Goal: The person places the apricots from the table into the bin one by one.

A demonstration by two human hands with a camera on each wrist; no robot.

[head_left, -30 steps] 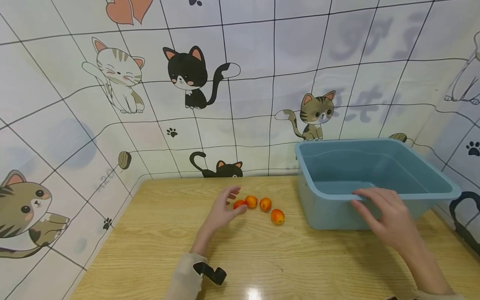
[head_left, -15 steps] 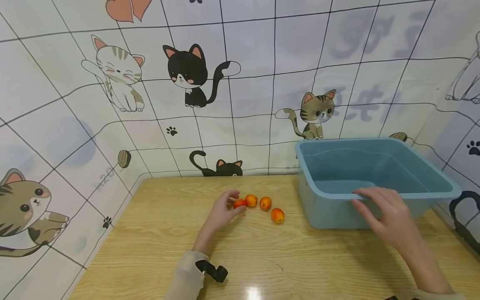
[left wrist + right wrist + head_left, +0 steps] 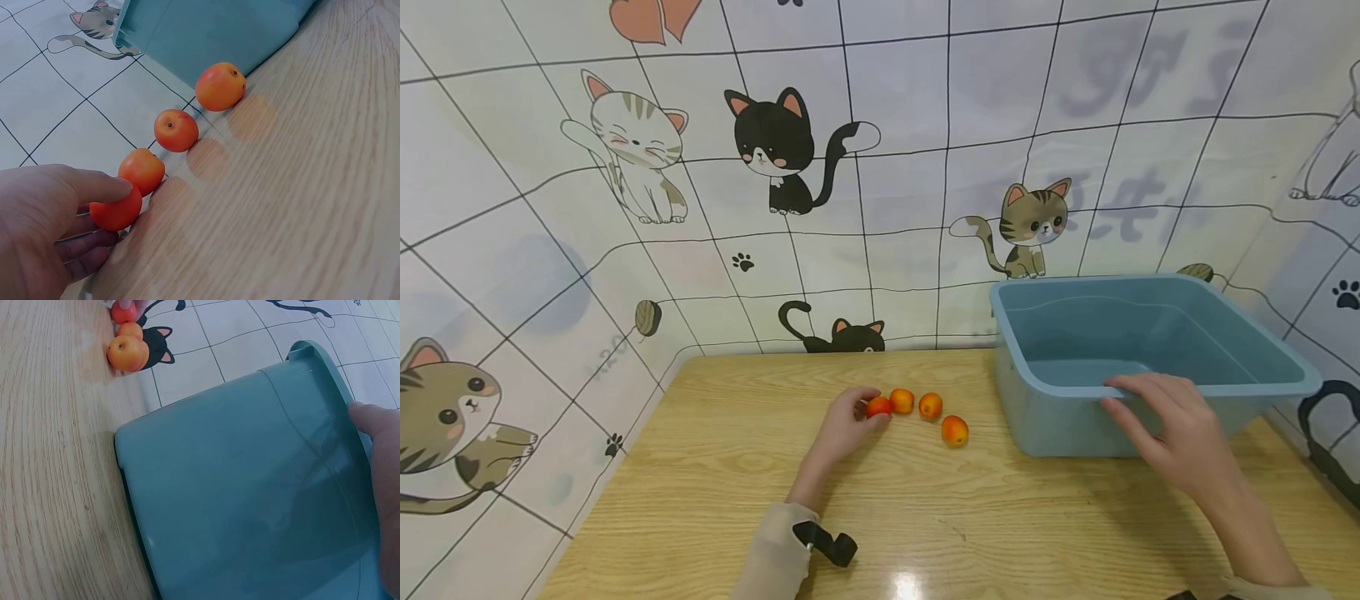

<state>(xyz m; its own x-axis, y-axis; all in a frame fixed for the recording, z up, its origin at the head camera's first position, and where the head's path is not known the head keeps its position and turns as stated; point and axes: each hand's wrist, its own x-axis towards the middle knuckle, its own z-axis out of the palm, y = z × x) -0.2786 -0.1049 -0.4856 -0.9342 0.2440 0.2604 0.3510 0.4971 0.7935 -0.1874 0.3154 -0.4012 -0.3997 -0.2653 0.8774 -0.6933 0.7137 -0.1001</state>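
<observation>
At the left end of a short row of small fruits, my left hand (image 3: 844, 429) grips a red fruit (image 3: 117, 211) between thumb and fingers, low at the table top. Close beside it lies an orange fruit (image 3: 902, 401), then another orange fruit (image 3: 931, 406). A third orange-yellow fruit (image 3: 955, 431) sits nearer the front right. My right hand (image 3: 1176, 433) holds the near rim of a blue plastic tub (image 3: 1067, 425), fingers over the edge and thumb on the outer wall. In the right wrist view the thumb (image 3: 369, 419) touches that rim.
The wooden table (image 3: 722, 492) carries the fruits and the tub. Behind it rises a wall covering (image 3: 910, 192) printed with cats and grid lines. A black curved strap-like thing (image 3: 1326, 433) shows at the far right edge.
My left hand's fingers and thumb have closed in around the red fruit. The right hand, the tub and the other fruits stay where they were.
</observation>
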